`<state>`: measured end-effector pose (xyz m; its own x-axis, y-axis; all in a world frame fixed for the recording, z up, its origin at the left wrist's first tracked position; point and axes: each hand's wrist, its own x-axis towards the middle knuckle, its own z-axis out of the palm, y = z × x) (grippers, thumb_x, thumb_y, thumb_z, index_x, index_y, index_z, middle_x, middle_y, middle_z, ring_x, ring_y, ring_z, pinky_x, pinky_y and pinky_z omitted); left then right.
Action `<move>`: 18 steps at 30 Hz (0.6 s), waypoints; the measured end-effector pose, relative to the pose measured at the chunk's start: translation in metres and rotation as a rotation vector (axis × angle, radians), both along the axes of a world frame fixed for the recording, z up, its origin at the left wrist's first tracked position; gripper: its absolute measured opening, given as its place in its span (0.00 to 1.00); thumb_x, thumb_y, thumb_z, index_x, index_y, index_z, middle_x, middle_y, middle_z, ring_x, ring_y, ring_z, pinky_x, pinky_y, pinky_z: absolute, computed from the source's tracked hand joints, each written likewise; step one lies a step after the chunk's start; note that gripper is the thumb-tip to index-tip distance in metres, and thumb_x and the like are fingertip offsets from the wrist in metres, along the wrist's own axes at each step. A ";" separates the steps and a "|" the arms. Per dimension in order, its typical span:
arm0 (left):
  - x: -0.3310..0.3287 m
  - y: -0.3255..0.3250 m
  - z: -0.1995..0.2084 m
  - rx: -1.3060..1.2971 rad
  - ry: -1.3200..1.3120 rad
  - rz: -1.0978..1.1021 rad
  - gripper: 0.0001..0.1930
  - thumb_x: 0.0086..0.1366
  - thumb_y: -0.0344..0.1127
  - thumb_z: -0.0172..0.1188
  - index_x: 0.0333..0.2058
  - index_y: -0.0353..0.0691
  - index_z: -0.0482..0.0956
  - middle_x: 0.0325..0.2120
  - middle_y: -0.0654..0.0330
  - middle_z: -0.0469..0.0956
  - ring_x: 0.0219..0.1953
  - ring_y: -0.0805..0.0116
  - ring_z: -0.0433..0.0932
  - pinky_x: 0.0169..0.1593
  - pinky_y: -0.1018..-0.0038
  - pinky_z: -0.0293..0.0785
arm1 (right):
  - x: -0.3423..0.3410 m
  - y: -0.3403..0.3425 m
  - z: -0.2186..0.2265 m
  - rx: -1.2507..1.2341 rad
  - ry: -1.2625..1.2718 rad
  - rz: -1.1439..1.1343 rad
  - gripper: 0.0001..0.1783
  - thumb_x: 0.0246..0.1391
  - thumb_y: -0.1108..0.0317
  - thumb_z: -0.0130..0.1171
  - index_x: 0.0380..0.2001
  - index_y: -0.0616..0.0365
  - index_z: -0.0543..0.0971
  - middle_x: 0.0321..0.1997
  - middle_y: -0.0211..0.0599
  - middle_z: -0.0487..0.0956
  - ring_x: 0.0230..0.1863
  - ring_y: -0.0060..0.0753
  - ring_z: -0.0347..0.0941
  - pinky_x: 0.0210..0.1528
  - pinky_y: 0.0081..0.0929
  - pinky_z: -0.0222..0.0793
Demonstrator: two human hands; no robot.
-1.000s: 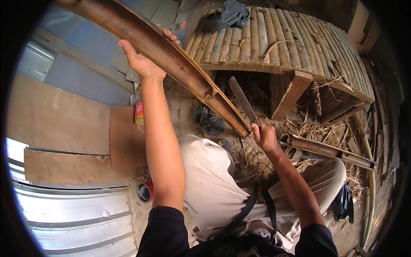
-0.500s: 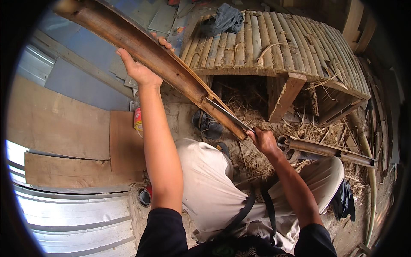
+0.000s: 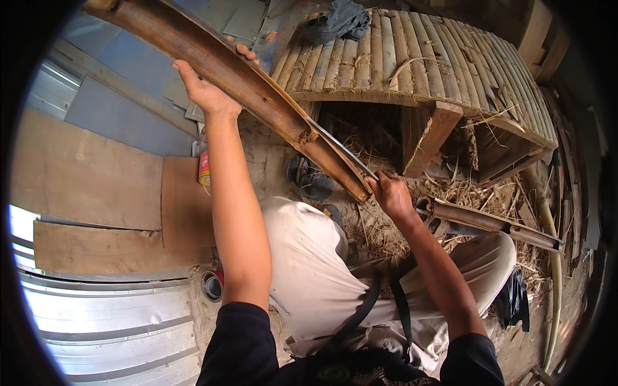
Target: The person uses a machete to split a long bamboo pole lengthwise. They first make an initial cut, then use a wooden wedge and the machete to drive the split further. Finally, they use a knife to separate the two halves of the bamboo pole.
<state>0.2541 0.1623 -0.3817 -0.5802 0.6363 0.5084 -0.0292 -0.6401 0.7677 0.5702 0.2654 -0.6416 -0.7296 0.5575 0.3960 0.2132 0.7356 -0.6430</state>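
Note:
A long split length of brown bamboo (image 3: 219, 67) slants from the upper left down toward my lap, its hollow side facing up. My left hand (image 3: 211, 93) grips it from beneath around its upper middle, fingertips showing over the far edge. Low on the bamboo, my right hand (image 3: 391, 196) is closed on the handle of a knife (image 3: 341, 147). The narrow blade lies along the bamboo's far edge, its tip near the inner node. Most of the handle is hidden in my fist.
A slatted bamboo bench (image 3: 412, 58) stands ahead, with a dark plastic bag (image 3: 338, 22) on top. Shavings (image 3: 380, 231) litter the ground below it. Another split bamboo piece (image 3: 483, 219) lies at right. Cans, including an open one (image 3: 212, 285), stand at left beside boards and metal sheeting (image 3: 109, 321).
The knife has slid up along the bamboo's far edge, past the node, as my right hand rose slightly. The bamboo and my left hand have shifted a little upward in view.

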 end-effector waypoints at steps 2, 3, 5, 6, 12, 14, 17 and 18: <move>-0.003 0.000 -0.001 0.023 -0.004 -0.038 0.50 0.57 0.83 0.39 0.50 0.34 0.70 0.38 0.49 0.74 0.42 0.53 0.73 0.48 0.57 0.72 | -0.001 0.000 0.002 -0.063 -0.218 -0.026 0.21 0.62 0.51 0.58 0.29 0.61 0.76 0.20 0.55 0.76 0.24 0.62 0.75 0.25 0.51 0.69; -0.004 -0.001 -0.001 0.042 -0.012 -0.078 0.50 0.57 0.83 0.38 0.50 0.34 0.70 0.38 0.49 0.74 0.42 0.53 0.73 0.48 0.57 0.71 | -0.003 0.000 0.004 -0.050 -0.217 -0.029 0.21 0.62 0.51 0.58 0.29 0.61 0.76 0.19 0.55 0.76 0.24 0.62 0.75 0.25 0.51 0.69; -0.007 -0.004 -0.003 0.027 -0.031 0.012 0.50 0.57 0.83 0.39 0.50 0.34 0.70 0.38 0.49 0.73 0.42 0.53 0.73 0.48 0.57 0.71 | -0.004 0.001 0.005 -0.022 -0.180 -0.073 0.21 0.62 0.50 0.58 0.28 0.60 0.76 0.19 0.54 0.76 0.23 0.63 0.75 0.26 0.51 0.70; -0.008 -0.005 -0.004 0.027 -0.038 -0.041 0.50 0.57 0.83 0.39 0.50 0.34 0.70 0.38 0.49 0.73 0.42 0.53 0.72 0.48 0.57 0.71 | -0.004 0.002 0.004 -0.020 -0.011 -0.039 0.20 0.62 0.53 0.58 0.27 0.61 0.75 0.19 0.53 0.76 0.23 0.63 0.74 0.25 0.50 0.69; -0.012 -0.009 -0.004 0.031 -0.017 -0.051 0.50 0.57 0.83 0.39 0.50 0.34 0.70 0.38 0.50 0.73 0.41 0.54 0.72 0.48 0.57 0.71 | -0.006 0.015 -0.004 -0.001 -0.376 0.048 0.21 0.61 0.50 0.59 0.30 0.61 0.79 0.24 0.51 0.79 0.31 0.59 0.77 0.29 0.46 0.73; -0.009 -0.008 -0.003 0.051 -0.060 -0.087 0.50 0.56 0.83 0.40 0.49 0.34 0.70 0.37 0.50 0.73 0.42 0.54 0.72 0.48 0.58 0.71 | -0.007 0.018 -0.007 0.035 -0.158 0.041 0.21 0.61 0.50 0.60 0.29 0.60 0.78 0.20 0.50 0.77 0.26 0.58 0.77 0.27 0.47 0.72; -0.003 -0.004 -0.002 0.038 -0.030 -0.018 0.50 0.55 0.84 0.41 0.49 0.34 0.70 0.37 0.50 0.73 0.42 0.54 0.72 0.48 0.58 0.70 | -0.010 0.015 -0.008 0.032 0.184 0.074 0.20 0.60 0.51 0.60 0.27 0.58 0.77 0.16 0.51 0.75 0.21 0.60 0.74 0.25 0.50 0.70; -0.001 -0.002 -0.002 0.019 -0.004 -0.006 0.50 0.56 0.84 0.41 0.49 0.34 0.70 0.37 0.50 0.73 0.42 0.54 0.72 0.48 0.59 0.71 | -0.010 0.015 -0.007 0.032 0.114 0.014 0.20 0.60 0.51 0.60 0.27 0.58 0.77 0.17 0.52 0.75 0.22 0.60 0.74 0.26 0.50 0.70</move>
